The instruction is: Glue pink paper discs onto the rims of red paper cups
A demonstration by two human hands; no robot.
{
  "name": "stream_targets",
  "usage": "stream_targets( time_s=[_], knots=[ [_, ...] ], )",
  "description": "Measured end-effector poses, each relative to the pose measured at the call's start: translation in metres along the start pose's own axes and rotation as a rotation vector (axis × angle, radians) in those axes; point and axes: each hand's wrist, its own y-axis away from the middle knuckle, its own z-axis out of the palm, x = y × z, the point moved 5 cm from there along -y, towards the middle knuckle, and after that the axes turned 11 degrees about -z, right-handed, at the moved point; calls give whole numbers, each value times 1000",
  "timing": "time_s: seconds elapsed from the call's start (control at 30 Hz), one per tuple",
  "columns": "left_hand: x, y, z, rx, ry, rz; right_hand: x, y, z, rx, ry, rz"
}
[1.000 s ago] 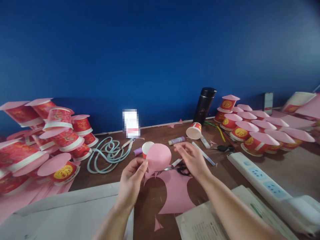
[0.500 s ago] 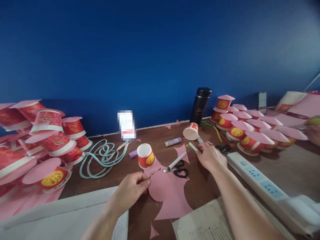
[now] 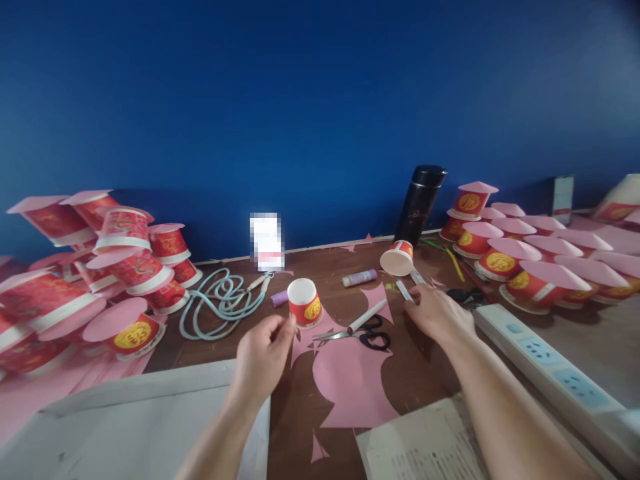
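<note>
My left hand [image 3: 265, 353] has its thumb and fingers pinched together at the lower left side of an upright red-and-white paper cup [image 3: 304, 305]; I cannot make out whether it grips anything. To the right, my right hand [image 3: 443, 315] reaches over the table with its fingers closed round the near end of a short white stick [image 3: 403, 289]. Between the hands lie black-handled scissors [image 3: 375, 340], a white pen [image 3: 367, 317] and a cut pink paper sheet [image 3: 353, 387]. Another paper cup [image 3: 397, 259] lies on its side beyond the right hand.
Stacked red cups with pink paper tops [image 3: 125, 267] fill the left; more capped cups [image 3: 540, 283] stand right. A black flask [image 3: 421, 203], glue stick [image 3: 359, 278], pale blue cable [image 3: 215, 313], power strip [image 3: 545, 360] and printed paper [image 3: 420, 443] lie around.
My left hand has moved forward, its fingertips now close beside the standing cup. The right hand stays at the white stick. The whole view has shifted slightly.
</note>
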Motion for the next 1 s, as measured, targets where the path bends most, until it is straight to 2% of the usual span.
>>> stream_targets(
  time_s=[0.1,0.17,0.27,0.4,0.5,0.63,0.73,0.87,1.0],
  knots=[
    [-6,-6,-26,240,64,-75,-1,-1,-1,45,-15,-24],
    [-12,-12,-42,403,61,-93,-5,0,-5,135,-28,-84],
    [-19,-27,-53,498,9,-48,-13,3,-16,339,-60,-188],
    [-17,-47,-42,400,-181,146,-28,15,-25,561,-136,-293],
    [-12,-57,-27,334,-396,251,-47,26,-27,645,-213,-462],
    [-10,-64,-11,246,-544,285,-69,38,-24,643,-321,-641],
    [-11,-66,-2,203,-608,319,-78,44,-21,609,-381,-707],
    [-14,-66,-2,252,-616,304,-86,51,-19,577,-420,-735],
    [-20,-63,-15,326,-504,185,-89,55,-17,573,-445,-705]
  ],
)
